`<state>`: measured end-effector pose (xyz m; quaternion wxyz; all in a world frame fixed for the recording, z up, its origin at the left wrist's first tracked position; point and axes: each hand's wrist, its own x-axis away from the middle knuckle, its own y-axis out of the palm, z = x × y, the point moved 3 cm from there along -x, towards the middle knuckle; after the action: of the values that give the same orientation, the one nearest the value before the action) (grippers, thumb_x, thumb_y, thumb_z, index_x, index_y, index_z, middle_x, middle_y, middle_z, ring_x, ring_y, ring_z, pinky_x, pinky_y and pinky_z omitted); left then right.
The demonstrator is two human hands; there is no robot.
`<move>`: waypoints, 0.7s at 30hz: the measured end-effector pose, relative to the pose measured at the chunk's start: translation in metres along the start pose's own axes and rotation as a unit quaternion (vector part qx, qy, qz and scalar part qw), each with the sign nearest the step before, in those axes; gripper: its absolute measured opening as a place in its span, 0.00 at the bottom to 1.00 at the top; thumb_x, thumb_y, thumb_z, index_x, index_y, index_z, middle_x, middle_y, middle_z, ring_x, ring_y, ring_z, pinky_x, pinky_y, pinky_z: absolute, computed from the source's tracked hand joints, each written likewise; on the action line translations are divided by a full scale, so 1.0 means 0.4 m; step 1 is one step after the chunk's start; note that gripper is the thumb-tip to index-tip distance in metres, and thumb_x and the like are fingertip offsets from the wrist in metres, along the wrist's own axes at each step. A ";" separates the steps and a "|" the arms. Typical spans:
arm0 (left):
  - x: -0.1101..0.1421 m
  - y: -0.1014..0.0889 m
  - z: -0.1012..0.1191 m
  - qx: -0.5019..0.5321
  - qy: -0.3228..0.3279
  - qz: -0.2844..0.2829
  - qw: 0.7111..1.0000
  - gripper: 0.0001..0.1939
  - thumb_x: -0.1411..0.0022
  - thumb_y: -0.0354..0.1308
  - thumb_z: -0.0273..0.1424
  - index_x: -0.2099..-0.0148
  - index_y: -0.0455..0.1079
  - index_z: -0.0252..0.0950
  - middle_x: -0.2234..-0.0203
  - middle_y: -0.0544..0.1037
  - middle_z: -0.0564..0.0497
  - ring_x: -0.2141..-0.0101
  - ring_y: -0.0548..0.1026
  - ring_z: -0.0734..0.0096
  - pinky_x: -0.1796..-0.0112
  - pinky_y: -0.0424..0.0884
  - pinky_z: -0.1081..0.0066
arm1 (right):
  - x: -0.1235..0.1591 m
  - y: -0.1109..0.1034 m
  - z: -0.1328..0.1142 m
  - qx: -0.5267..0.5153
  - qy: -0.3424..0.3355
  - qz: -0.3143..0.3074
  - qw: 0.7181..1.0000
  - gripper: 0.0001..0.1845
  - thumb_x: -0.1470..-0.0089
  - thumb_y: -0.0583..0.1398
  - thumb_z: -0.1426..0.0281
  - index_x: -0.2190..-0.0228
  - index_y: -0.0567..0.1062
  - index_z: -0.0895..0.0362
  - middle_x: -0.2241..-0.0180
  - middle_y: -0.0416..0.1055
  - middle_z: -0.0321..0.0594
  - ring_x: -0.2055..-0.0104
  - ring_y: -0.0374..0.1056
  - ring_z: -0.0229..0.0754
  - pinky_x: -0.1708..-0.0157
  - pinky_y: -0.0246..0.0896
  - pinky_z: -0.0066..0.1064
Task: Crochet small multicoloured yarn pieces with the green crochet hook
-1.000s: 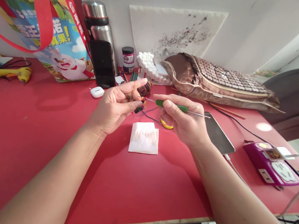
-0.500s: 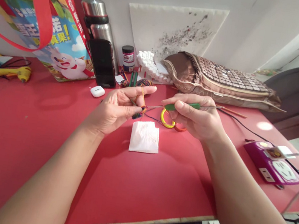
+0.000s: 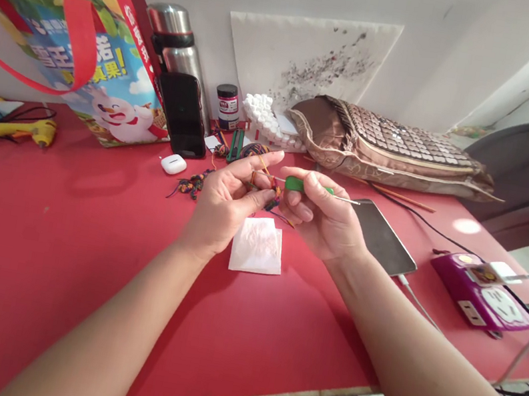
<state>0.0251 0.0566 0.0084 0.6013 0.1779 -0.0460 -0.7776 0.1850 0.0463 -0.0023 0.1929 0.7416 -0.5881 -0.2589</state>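
My left hand [image 3: 231, 199] pinches a small multicoloured crochet piece [image 3: 274, 194] between thumb and fingers, its index finger stretched out with an orange yarn strand [image 3: 264, 165] running over it. My right hand [image 3: 322, 218] is closed round the green grip of a crochet hook [image 3: 296, 184], whose metal end points left into the crochet piece. The hook's other metal end sticks out to the right. More multicoloured crochet work [image 3: 190, 185] lies on the table left of my left hand. Below the hands is a folded white tissue [image 3: 257, 245].
Behind the hands stand a phone [image 3: 183, 113], a steel thermos [image 3: 181, 42], a jar [image 3: 227, 107] and a yarn ball [image 3: 255, 150]. A white earbud case [image 3: 173, 164] lies at left. To the right are a charging tablet [image 3: 384, 237], a purple power strip [image 3: 482, 288] and a brown cushion [image 3: 395, 145].
My hands have come closer together, the left one moving right and the right one left. The tablet and the crochet work at left now show; the yellow and red rings are hidden.
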 end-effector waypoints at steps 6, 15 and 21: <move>-0.002 0.001 -0.010 0.000 0.040 0.020 0.999 0.22 0.48 0.80 0.26 0.50 0.88 0.44 0.69 0.81 0.55 0.64 0.79 0.73 0.55 0.79 0.71 | 0.002 0.009 0.023 -0.028 -0.002 0.022 0.999 0.09 0.41 0.73 0.62 0.61 0.88 0.54 0.75 0.70 0.31 0.78 0.54 0.30 0.75 0.59 0.28; 0.001 0.003 -0.020 0.016 0.035 0.047 0.998 0.21 0.47 0.82 0.34 0.50 0.87 0.43 0.65 0.82 0.53 0.63 0.79 0.73 0.55 0.78 0.71 | -0.001 0.006 0.025 -0.020 -0.009 0.043 0.999 0.10 0.43 0.73 0.63 0.61 0.88 0.55 0.74 0.72 0.32 0.77 0.56 0.30 0.75 0.59 0.27; -0.002 0.001 -0.014 -0.017 0.035 0.101 0.994 0.21 0.54 0.82 0.27 0.55 0.86 0.40 0.67 0.80 0.55 0.62 0.79 0.73 0.52 0.77 0.70 | 0.006 0.011 0.028 0.017 -0.041 0.046 0.998 0.15 0.47 0.77 0.58 0.60 0.89 0.54 0.74 0.75 0.32 0.76 0.60 0.30 0.74 0.61 0.28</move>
<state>0.0276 0.0579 0.0034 0.6813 0.1890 -0.0292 -0.7066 0.1751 0.0432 -0.0087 0.1675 0.7060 -0.6331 -0.2697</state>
